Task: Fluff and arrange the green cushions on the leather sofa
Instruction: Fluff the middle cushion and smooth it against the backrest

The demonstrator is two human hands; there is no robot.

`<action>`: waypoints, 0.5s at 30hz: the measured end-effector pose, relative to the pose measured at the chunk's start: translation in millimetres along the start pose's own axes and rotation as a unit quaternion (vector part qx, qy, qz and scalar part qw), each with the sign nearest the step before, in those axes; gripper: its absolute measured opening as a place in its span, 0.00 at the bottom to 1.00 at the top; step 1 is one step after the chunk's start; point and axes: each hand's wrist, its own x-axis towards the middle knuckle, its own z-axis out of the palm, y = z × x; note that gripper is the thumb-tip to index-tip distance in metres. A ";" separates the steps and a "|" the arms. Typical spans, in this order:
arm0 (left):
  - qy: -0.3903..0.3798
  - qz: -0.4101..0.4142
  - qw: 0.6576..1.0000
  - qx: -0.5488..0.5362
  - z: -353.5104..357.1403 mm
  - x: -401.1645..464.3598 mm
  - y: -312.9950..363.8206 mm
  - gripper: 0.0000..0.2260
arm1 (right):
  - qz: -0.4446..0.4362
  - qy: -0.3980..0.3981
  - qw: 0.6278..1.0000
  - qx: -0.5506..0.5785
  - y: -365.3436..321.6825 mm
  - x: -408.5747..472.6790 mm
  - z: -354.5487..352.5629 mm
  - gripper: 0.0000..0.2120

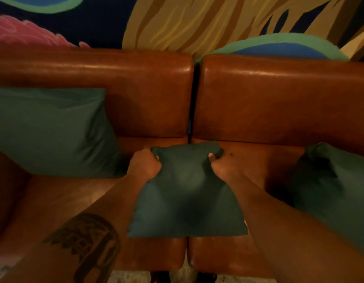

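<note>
A dark green cushion (187, 197) hangs above the middle of the brown leather sofa (148, 94), over the gap between its two seats. My left hand (144, 164) grips its upper left corner and my right hand (224, 167) grips its upper right corner, both fists closed on the fabric. A larger green cushion (52, 131) leans against the left backrest. Another green cushion (336, 193) lies on the right seat, partly cut off by the frame edge and by my right forearm.
The sofa has two back sections split by a dark gap (194, 103). Behind it is a wall painted with a colourful mural (197, 21). A strip of pale patterned floor (136, 277) shows below the seat fronts.
</note>
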 end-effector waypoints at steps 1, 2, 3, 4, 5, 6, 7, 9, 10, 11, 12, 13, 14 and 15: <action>0.000 -0.003 1.000 -0.003 -2.5 -0.4 3.0 0.14 | 0.008 0.012 1.000 0.019 -2.1 0.9 -0.1 0.38; 0.003 -0.004 1.000 -0.005 -4.9 -0.5 6.1 0.13 | 0.016 0.026 0.999 0.037 -4.0 1.6 -1.2 0.37; 0.008 -0.002 1.000 -0.007 -8.4 -1.3 9.8 0.13 | 0.021 0.041 0.997 0.054 -5.3 2.0 -3.2 0.35; 0.019 0.006 1.000 -0.010 -12.0 -1.2 14.0 0.13 | 0.023 0.059 0.995 0.074 -5.7 2.5 -6.2 0.32; 0.032 0.014 0.999 -0.018 -16.7 -1.0 19.4 0.14 | 0.024 0.080 0.992 0.098 -5.4 3.7 -9.9 0.29; 0.048 0.023 0.998 -0.030 -22.1 0.0 25.3 0.15 | 0.025 0.097 0.987 0.124 -4.9 4.5 -14.5 0.27; 0.064 0.032 0.996 -0.045 -28.7 0.6 32.6 0.16 | 0.027 0.109 0.982 0.150 -4.2 5.6 -19.8 0.26; 0.095 0.048 0.991 -0.078 -42.5 3.9 46.7 0.19 | 0.025 0.125 0.973 0.193 -4.2 9.0 -33.8 0.27; 0.105 0.054 0.988 -0.095 -48.8 5.9 52.4 0.20 | 0.019 0.140 0.967 0.211 -4.5 10.7 -41.9 0.26; 0.109 0.055 0.986 -0.110 -55.0 5.6 57.6 0.22 | 0.011 0.160 0.960 0.229 -4.4 12.1 -50.3 0.24; 0.113 0.060 0.984 -0.123 -58.8 7.0 60.1 0.25 | 0.003 0.183 0.951 0.250 -3.4 12.8 -58.2 0.22; 0.111 0.061 0.983 -0.131 -61.1 6.4 61.9 0.26 | -0.008 0.206 0.939 0.274 -2.0 12.4 -65.0 0.19; 0.106 0.063 0.982 -0.141 -60.3 6.6 62.2 0.26 | -0.018 0.225 0.928 0.295 0.2 11.3 -70.4 0.17; 0.097 0.064 0.981 -0.157 -58.5 4.1 63.1 0.26 | -0.025 0.234 0.921 0.310 3.3 9.9 -74.1 0.15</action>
